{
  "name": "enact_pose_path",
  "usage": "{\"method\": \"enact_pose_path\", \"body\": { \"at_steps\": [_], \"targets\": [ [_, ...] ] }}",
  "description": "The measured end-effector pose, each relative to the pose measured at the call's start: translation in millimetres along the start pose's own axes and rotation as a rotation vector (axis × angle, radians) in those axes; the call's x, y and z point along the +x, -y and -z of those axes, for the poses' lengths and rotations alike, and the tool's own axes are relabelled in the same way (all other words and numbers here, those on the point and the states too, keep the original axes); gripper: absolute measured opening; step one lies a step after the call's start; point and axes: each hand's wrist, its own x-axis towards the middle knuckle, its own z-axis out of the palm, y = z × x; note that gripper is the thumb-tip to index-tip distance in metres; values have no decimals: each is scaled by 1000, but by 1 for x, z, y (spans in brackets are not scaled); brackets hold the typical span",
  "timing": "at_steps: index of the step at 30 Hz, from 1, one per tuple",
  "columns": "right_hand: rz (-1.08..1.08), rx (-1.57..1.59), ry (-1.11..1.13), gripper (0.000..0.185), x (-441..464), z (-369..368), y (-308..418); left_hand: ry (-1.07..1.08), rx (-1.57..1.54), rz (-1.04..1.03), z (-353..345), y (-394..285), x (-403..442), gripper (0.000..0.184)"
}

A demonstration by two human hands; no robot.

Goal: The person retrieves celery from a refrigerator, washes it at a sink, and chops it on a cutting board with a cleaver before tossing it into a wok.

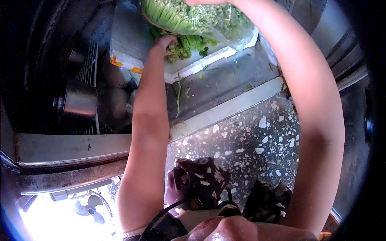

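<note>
A clear plastic bag of green-stemmed vegetables (181,16) lies at the top of the view, over a white foam box (128,44). My right hand (207,2) reaches across the top of this bag; the frame edge cuts off most of its fingers. Beneath the bag's lower edge, my left hand (164,41) is closed around loose leafy greens (179,52) in the box. Its fingertips are partly hidden among the stalks. More green stems show between the bag and the box's near wall.
The box stands inside a metal-lined compartment with a pale front ledge (229,106). Stem scraps (179,94) lie before the box. At left are a metal pot (80,98) and a wire rack (91,60). Below are a speckled floor (257,132) and a fan (91,209).
</note>
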Motion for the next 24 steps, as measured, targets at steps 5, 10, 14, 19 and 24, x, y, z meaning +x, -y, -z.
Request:
{"method": "enact_pose_path", "body": {
  "at_steps": [5, 10, 14, 19, 24],
  "targets": [
    [-37, 31, 70, 93, 2, 7, 0, -8, -576, 208, -30, 4, -31, 32],
    [-51, 68, 36, 91, 3, 7, 0, 131, -553, -17, -71, 119, -175, 30],
    [-108, 57, 189, 96, -15, 6, 19, 56, -77, 111, -105, 138, -343, 35],
    [-6, -137, 28, 94, -59, -43, 52, 44, 343, -35, -54, 241, -404, 50],
    [213, 343, 131, 73, -134, -78, 64, 36, 597, -213, -45, 208, -425, 43]
  ]
}}
